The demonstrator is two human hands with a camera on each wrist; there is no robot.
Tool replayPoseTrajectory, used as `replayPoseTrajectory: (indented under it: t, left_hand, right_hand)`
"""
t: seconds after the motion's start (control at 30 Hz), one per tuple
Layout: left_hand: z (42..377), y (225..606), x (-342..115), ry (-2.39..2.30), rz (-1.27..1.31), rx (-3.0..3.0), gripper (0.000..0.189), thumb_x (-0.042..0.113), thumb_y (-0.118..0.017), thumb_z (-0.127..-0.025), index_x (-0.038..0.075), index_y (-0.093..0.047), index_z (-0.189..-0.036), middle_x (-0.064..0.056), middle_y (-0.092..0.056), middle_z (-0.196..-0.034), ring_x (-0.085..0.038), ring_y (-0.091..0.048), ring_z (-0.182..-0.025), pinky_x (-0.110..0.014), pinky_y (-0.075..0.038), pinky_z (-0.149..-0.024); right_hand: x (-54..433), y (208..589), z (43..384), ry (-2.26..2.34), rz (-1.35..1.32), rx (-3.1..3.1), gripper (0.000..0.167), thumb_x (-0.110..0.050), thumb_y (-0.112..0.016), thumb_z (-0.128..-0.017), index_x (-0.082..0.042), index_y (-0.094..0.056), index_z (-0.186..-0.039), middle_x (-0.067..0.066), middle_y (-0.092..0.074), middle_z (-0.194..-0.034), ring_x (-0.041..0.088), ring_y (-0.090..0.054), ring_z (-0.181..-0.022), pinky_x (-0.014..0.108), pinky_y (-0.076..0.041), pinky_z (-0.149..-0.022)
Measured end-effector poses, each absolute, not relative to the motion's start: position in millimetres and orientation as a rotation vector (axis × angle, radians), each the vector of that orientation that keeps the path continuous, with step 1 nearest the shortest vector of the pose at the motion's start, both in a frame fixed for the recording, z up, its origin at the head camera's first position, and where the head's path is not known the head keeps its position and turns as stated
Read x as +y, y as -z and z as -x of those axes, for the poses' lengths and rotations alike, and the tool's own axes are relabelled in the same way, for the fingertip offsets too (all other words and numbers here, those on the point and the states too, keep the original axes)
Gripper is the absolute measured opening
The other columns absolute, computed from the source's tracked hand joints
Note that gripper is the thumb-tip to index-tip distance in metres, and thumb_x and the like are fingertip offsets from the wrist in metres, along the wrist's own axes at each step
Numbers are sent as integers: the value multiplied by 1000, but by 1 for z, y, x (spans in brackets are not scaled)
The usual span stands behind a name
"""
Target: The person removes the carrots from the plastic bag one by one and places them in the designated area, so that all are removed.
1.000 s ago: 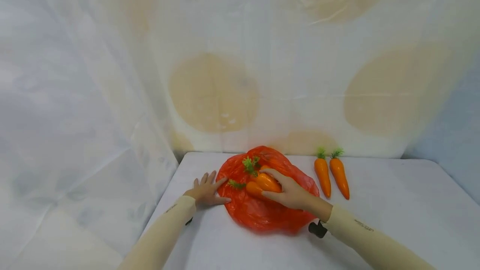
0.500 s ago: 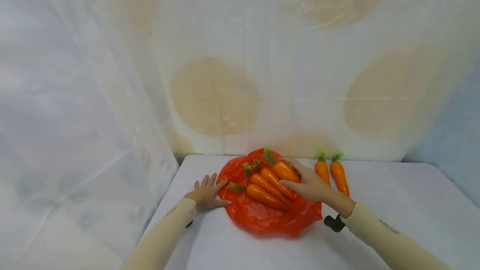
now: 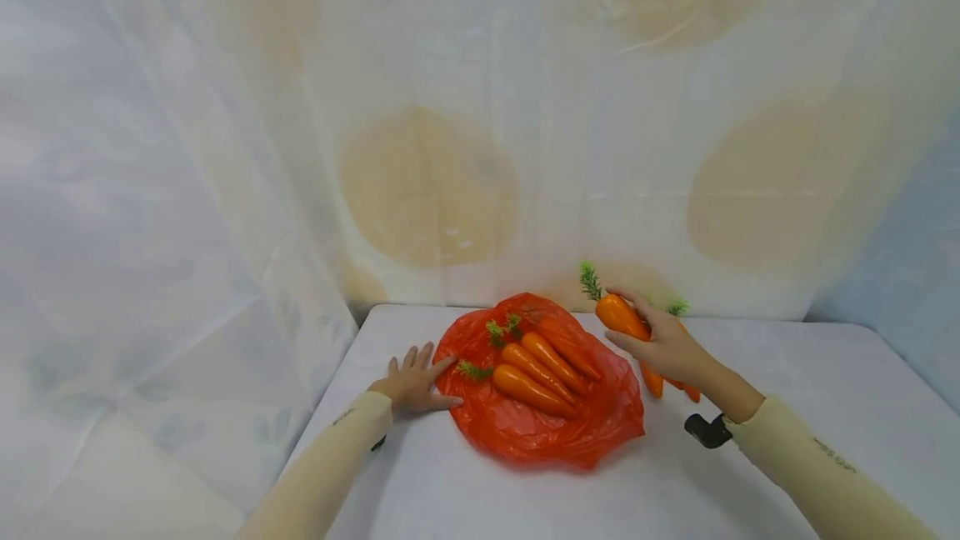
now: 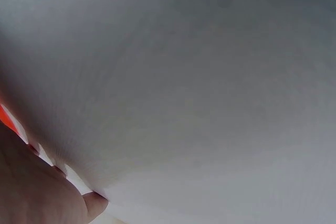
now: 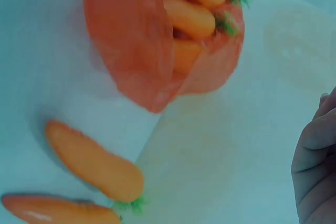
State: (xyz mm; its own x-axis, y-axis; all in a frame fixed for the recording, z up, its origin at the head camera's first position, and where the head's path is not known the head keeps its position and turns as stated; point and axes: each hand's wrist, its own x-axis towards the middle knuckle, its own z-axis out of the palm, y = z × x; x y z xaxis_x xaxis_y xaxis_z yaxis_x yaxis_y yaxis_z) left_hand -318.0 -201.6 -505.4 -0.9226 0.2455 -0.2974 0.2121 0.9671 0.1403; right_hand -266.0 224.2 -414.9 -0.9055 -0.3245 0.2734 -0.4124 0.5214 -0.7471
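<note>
Several orange carrots with green tops, such as the carrot (image 3: 528, 390), lie side by side in a red plastic bag (image 3: 517, 440) on the table. My right hand (image 3: 663, 340) grips another carrot (image 3: 621, 317) by its thick end, thumb on the near side. That carrot is raised right of the bag, its green top pointing up and left. In the right wrist view my right hand (image 5: 317, 166) shows at the right edge, the held carrot out of sight. My left hand (image 3: 412, 383) lies with fingers spread at the bag's left edge, its thumb and forefinger on the plastic.
Two loose carrots lie on the table right of the bag, a carrot (image 5: 94, 161) and a second carrot (image 5: 58, 211), partly covered by my right hand in the head view. The white table (image 3: 450, 498) backs onto a patterned curtain (image 3: 555, 148).
My right hand has lifted a carrot from the bag and carried it right, over to the two loose carrots. The carrots left in the bag show more fully. My left hand stays put.
</note>
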Motion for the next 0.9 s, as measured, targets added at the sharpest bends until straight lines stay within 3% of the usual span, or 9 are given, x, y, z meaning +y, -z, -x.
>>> replayPoseTrajectory:
  t: [0.33, 0.6, 0.9]
  left_hand:
    - [322, 512, -202, -125, -347, 2820, 94, 82, -55, -76, 40, -27, -155, -11, -11, -167, -42, -12, -151, -70, -12, -116]
    - [326, 520, -201, -123, -331, 2815, 95, 83, -56, -74, 42, -27, -155, -10, -10, -167, -41, -10, -151, -69, -10, -117]
    - [326, 516, -200, -104, -311, 2817, 95, 83, -56, -74, 41, -27, -155, -10, -10, -167, -41, -10, -151, -70, -11, -116]
  right_hand:
    - [253, 410, 273, -1269, -555, -2595, 69, -27, -66, -96, -19, -29, -154, 19, -56, -119, 27, -59, -88, 27, -56, -66]
    - [277, 418, 277, -1201, -456, -2609, 83, -28, -74, -90, -22, -24, -156, 22, -51, -128, 33, -57, -95, 26, -56, -66]
    - [286, 421, 280, -1196, -418, -2616, 82, -29, -73, -90, -20, -24, -156, 22, -50, -130, 33, -56, -97, 28, -55, -68]
